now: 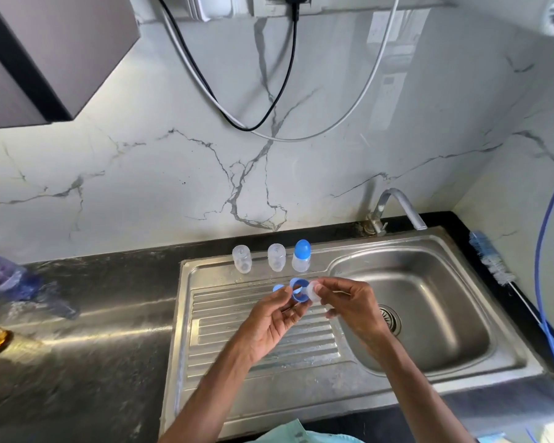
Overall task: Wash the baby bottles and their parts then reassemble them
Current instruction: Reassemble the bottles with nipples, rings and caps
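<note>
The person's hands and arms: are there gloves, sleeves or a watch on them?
No gloves: the left hand and right hand are bare, and so are both forearms down to the picture's bottom edge. No sleeves, watch or bracelet show. A pale green garment peeks in between the arms at the bottom.

Three bottles point(301, 258), two blue pieces point(299, 290), one teat point(314, 290), one brush point(492, 258).

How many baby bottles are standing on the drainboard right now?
3, in a row along the back edge of the drainboard: the left clear bottle, the middle clear bottle, and the blue-capped bottle at the right, nearest the basin. None appears hidden.
</note>
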`<state>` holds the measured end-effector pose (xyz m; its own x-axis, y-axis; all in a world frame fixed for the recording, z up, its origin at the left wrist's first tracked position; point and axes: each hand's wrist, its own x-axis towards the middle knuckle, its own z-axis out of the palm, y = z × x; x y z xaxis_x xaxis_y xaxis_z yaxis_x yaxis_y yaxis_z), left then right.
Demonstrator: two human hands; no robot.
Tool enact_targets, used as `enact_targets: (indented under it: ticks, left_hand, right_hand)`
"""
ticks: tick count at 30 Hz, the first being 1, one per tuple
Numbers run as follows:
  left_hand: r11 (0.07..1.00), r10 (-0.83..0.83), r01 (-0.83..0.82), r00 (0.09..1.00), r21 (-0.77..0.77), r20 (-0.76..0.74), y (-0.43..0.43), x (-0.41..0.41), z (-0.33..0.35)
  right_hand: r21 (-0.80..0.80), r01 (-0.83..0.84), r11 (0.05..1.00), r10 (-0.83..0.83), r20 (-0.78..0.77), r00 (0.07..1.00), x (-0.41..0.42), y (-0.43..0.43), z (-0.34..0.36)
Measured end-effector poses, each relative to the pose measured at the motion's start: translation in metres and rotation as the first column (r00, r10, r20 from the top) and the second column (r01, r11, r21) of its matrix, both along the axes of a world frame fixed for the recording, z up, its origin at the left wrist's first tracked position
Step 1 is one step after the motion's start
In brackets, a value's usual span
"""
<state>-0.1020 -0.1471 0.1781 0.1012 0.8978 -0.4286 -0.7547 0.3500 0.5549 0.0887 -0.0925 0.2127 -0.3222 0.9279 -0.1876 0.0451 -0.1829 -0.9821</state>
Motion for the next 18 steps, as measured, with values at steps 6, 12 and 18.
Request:
enact_targets:
  ticks: [6, 12, 18]
  left_hand:
    - [0.998, -0.048, 0.05, 0.997, 0.033, -0.054, -0.001, 0.008, 0.006]
    - [0.998, -0.047, 0.049, 0.997, 0.036, -0.056, -0.001, 0.008, 0.008]
    - [0.997, -0.054, 0.061, 0.989, 0.052, -0.135, 0.001, 0.011, 0.015]
  right_hand:
    - [0.161, 0.057, 0.985, -0.076, 0.115, 0.99, -0.006, -0.003, 0.0]
    - [0.277, 0.133, 0.952, -0.2, 0.232, 0.952, -0.01, -0.003, -0.003]
    - [0.187, 0.031, 0.982, -0.079, 0.255, 0.964, -0.016, -0.003, -0.003]
